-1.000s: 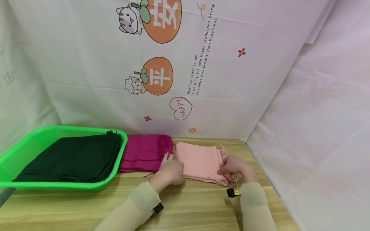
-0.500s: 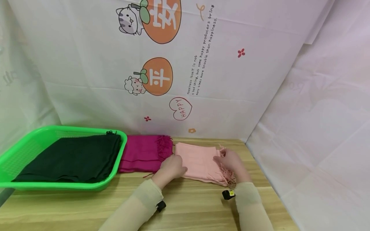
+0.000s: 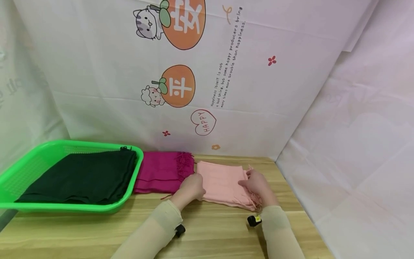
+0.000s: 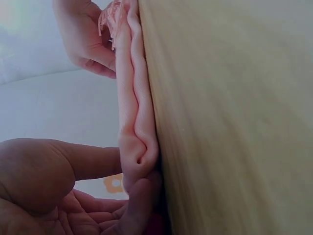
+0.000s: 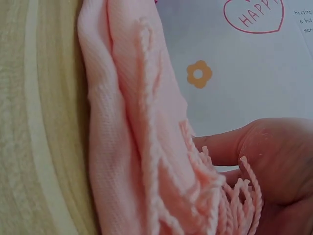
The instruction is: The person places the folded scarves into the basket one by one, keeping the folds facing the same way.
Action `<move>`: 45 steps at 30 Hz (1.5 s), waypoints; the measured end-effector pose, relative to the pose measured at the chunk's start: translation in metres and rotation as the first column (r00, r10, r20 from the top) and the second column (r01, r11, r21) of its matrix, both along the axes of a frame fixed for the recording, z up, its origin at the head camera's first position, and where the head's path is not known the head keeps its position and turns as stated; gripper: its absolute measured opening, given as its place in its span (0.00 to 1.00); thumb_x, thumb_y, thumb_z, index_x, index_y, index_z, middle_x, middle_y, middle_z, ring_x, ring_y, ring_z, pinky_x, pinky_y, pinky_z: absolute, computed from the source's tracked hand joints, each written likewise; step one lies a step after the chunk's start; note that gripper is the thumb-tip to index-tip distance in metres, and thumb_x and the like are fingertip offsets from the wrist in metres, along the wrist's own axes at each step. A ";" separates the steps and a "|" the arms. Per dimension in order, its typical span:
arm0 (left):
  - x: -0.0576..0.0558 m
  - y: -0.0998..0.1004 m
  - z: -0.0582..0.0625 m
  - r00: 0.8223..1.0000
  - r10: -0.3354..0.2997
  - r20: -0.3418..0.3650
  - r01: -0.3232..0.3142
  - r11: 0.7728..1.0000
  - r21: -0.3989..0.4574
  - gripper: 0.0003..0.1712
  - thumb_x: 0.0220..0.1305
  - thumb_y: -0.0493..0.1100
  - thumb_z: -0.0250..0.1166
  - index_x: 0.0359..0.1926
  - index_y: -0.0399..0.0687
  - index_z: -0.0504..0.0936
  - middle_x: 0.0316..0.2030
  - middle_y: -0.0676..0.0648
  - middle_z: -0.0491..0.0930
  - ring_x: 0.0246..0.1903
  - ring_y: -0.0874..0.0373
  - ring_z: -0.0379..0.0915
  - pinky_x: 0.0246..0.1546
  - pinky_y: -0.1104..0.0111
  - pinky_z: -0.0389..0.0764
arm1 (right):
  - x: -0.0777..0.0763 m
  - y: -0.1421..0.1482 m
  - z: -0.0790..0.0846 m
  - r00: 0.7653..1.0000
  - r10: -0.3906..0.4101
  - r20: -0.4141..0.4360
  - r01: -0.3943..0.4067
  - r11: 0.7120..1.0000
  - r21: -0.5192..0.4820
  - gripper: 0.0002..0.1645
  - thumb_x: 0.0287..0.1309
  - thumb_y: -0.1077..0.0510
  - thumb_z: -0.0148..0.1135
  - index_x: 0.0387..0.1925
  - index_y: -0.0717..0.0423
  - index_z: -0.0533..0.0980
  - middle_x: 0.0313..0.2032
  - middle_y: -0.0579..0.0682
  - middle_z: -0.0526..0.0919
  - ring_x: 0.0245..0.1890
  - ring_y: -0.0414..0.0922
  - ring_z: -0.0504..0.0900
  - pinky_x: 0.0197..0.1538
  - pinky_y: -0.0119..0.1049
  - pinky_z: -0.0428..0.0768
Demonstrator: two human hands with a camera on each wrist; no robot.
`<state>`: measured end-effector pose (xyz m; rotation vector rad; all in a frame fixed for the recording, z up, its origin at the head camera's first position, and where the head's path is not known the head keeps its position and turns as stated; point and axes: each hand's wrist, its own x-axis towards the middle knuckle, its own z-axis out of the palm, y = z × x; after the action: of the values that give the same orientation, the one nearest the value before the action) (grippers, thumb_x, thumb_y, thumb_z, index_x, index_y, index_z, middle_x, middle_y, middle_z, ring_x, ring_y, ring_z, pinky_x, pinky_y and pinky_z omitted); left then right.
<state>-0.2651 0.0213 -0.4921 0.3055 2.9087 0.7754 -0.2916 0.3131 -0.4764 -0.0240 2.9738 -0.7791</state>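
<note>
A folded pink scarf (image 3: 221,181) lies flat on the wooden table, its fringed end toward the right. My left hand (image 3: 191,187) pinches the scarf's folded left end. In the left wrist view, the thumb (image 4: 95,160) presses its upper side while a finger (image 4: 142,205) reaches under the fold. At the fringed end, my right hand (image 3: 257,183) grips the scarf's edge. The right wrist view shows its thumb (image 5: 220,147) against the upper face, with the twisted fringe (image 5: 227,200) hanging over the palm; the other fingers are mostly hidden.
A folded magenta scarf (image 3: 158,172) with fringe lies just left of the pink one. Beside it stands a green plastic basket (image 3: 97,208) holding a dark green folded cloth (image 3: 81,176). White printed sheets (image 3: 239,126) wall off the back and sides of the table (image 3: 220,233).
My right hand has moved up and slightly left along the fringed end, and its thumb is now over the edge. The left hand has curled its fingers in at the fold.
</note>
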 end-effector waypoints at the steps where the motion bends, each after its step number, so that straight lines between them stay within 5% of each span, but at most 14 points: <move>1: 0.005 0.000 0.006 1.000 0.001 0.006 -0.001 1.000 0.002 0.17 0.63 0.38 0.80 0.26 0.43 0.79 0.25 0.47 0.77 0.24 0.54 0.68 0.23 0.63 0.79 | 0.000 0.001 0.000 1.000 0.000 0.000 0.000 1.000 -0.001 0.39 0.71 0.50 0.76 0.68 0.74 0.75 0.60 0.70 0.85 0.57 0.64 0.85 0.59 0.61 0.85; 10: 0.017 -0.010 0.006 0.997 -0.080 0.010 0.079 0.995 0.055 0.19 0.55 0.34 0.80 0.19 0.43 0.78 0.19 0.48 0.74 0.20 0.56 0.66 0.22 0.67 0.76 | 0.006 0.008 0.004 0.997 0.056 0.056 -0.055 0.998 -0.018 0.29 0.65 0.55 0.82 0.55 0.69 0.78 0.45 0.60 0.86 0.37 0.49 0.83 0.43 0.48 0.85; 13: 0.015 -0.012 0.000 0.994 -0.109 0.011 0.109 0.993 0.055 0.17 0.55 0.34 0.80 0.20 0.43 0.78 0.20 0.47 0.75 0.20 0.56 0.69 0.23 0.66 0.77 | 0.007 0.008 0.008 0.993 0.085 0.085 -0.083 0.996 -0.022 0.20 0.63 0.57 0.83 0.35 0.62 0.76 0.26 0.49 0.77 0.23 0.43 0.72 0.30 0.39 0.75; 17: 0.018 -0.016 -0.004 0.991 -0.135 -0.016 0.135 0.989 0.054 0.17 0.54 0.36 0.79 0.22 0.44 0.77 0.22 0.47 0.75 0.21 0.55 0.70 0.25 0.65 0.77 | 0.008 0.007 0.011 0.985 0.120 0.127 -0.119 0.993 -0.012 0.31 0.63 0.59 0.83 0.22 0.52 0.65 0.16 0.43 0.63 0.16 0.40 0.60 0.24 0.35 0.62; 21: 0.034 -0.020 0.013 0.989 -0.145 -0.009 0.145 0.986 0.083 0.21 0.55 0.36 0.83 0.22 0.43 0.75 0.21 0.47 0.74 0.22 0.54 0.69 0.27 0.63 0.77 | 0.013 0.004 0.015 0.977 0.148 0.152 -0.156 0.987 0.037 0.25 0.64 0.59 0.82 0.27 0.53 0.70 0.19 0.45 0.69 0.18 0.41 0.66 0.27 0.36 0.67; 26: 0.044 -0.025 0.014 0.989 -0.149 -0.007 0.149 0.983 0.108 0.22 0.56 0.36 0.84 0.22 0.44 0.75 0.19 0.49 0.75 0.18 0.57 0.71 0.27 0.64 0.78 | 0.018 -0.001 0.021 0.974 0.160 0.159 -0.173 0.982 0.075 0.19 0.63 0.57 0.83 0.34 0.59 0.76 0.25 0.51 0.77 0.23 0.46 0.75 0.31 0.40 0.74; 30: 0.047 -0.027 0.011 0.988 -0.154 -0.005 0.152 0.976 0.158 0.21 0.57 0.36 0.81 0.18 0.45 0.77 0.13 0.51 0.75 0.12 0.59 0.73 0.21 0.66 0.79 | 0.020 -0.004 0.022 0.989 0.066 0.132 -0.069 0.998 0.012 0.33 0.66 0.51 0.81 0.57 0.72 0.77 0.48 0.68 0.85 0.46 0.60 0.87 0.50 0.54 0.86; 35: 0.044 -0.032 0.003 0.983 -0.185 0.018 0.179 0.967 0.179 0.19 0.58 0.39 0.76 0.13 0.50 0.81 0.10 0.54 0.77 0.11 0.59 0.74 0.18 0.66 0.78 | 0.017 -0.007 0.016 0.995 -0.020 0.093 0.023 0.999 -0.038 0.61 0.68 0.39 0.77 0.81 0.76 0.60 0.76 0.78 0.67 0.74 0.75 0.70 0.74 0.70 0.72; 39: 0.043 -0.034 0.004 0.981 -0.190 0.045 0.180 0.970 0.165 0.18 0.60 0.44 0.76 0.16 0.51 0.81 0.14 0.53 0.79 0.12 0.59 0.75 0.20 0.65 0.79 | 0.012 -0.005 0.009 0.994 -0.006 0.105 0.007 1.000 -0.011 0.64 0.68 0.33 0.75 0.82 0.75 0.59 0.77 0.80 0.64 0.77 0.78 0.64 0.75 0.72 0.69; 45: 0.051 -0.032 0.013 0.978 -0.160 0.132 0.120 0.957 0.264 0.17 0.61 0.42 0.77 0.20 0.45 0.80 0.17 0.47 0.83 0.12 0.53 0.81 0.16 0.60 0.83 | 0.006 -0.003 0.002 0.994 0.030 0.109 -0.034 0.999 0.033 0.64 0.69 0.32 0.75 0.81 0.77 0.60 0.75 0.79 0.69 0.76 0.77 0.66 0.74 0.71 0.71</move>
<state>-0.2139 -0.0110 -0.4790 0.4504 2.6130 1.0984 -0.2857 0.3098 -0.4743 -0.0270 2.8763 -0.7005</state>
